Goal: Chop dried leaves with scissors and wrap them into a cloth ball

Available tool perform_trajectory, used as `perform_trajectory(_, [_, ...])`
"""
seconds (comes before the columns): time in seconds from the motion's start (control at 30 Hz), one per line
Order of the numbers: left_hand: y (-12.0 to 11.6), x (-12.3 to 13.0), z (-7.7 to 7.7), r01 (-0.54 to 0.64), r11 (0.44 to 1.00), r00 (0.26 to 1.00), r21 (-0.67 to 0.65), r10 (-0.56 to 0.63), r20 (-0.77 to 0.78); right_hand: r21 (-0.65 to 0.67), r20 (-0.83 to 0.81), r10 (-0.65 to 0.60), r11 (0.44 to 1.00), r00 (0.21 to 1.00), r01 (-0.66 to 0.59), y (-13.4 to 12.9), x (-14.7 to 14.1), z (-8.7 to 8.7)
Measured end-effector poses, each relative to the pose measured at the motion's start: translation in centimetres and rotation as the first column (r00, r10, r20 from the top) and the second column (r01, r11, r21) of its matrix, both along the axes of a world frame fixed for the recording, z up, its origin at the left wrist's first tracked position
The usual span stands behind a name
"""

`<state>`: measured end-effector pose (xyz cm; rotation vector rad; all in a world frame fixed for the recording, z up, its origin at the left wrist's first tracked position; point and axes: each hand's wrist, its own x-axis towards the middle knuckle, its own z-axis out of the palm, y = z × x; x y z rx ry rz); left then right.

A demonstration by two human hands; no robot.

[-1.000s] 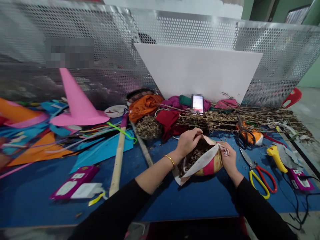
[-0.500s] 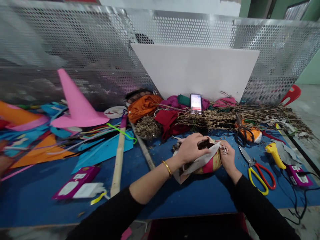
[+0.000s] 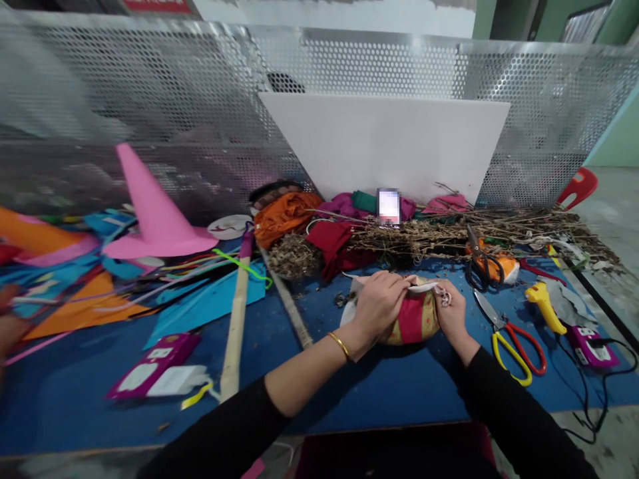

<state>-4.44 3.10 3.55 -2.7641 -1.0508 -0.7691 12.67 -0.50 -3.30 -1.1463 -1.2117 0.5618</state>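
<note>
A gold fabric pouch (image 3: 412,322) with a pink band sits on the blue table between my two hands. My left hand (image 3: 375,307), with a gold bangle at the wrist, is closed on its left upper edge, fingertips at the opening. At the right edge my right hand (image 3: 452,313), wearing a ring, pinches the cloth at the rim. White lining (image 3: 424,287) shows along the top between my fingers. The inside of the pouch is mostly hidden now. Dark dried bits lie beside my left hand.
Scissors with red and yellow handles (image 3: 509,336), dark scissors (image 3: 483,263) and a yellow glue gun (image 3: 546,307) lie right. Dried stalks (image 3: 424,238) run behind. Left are a wooden stick (image 3: 234,326), a pink cone hat (image 3: 154,219) and another person's hand (image 3: 8,319).
The white lining flap hanging over the pouch's front has been folded up and in, so the pink band shows more. My left-hand fingers have closed in at the opening.
</note>
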Motion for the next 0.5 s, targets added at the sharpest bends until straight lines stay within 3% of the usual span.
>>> perform_trajectory(0.1, [0.6, -0.4, -0.1, -0.019, 1.0, 0.998, -0.008, 0.019, 0.054, -0.003, 0.004, 0.0, 1.0, 1.0, 0.0, 0.0, 0.0, 0.0])
perform_trajectory(0.5, [0.9, 0.8, 0.2, 0.05, 0.996, 0.999, -0.08, -0.05, 0.004, -0.012, -0.075, 0.022, 1.0, 0.997, -0.023, 0.1, -0.1, 0.3])
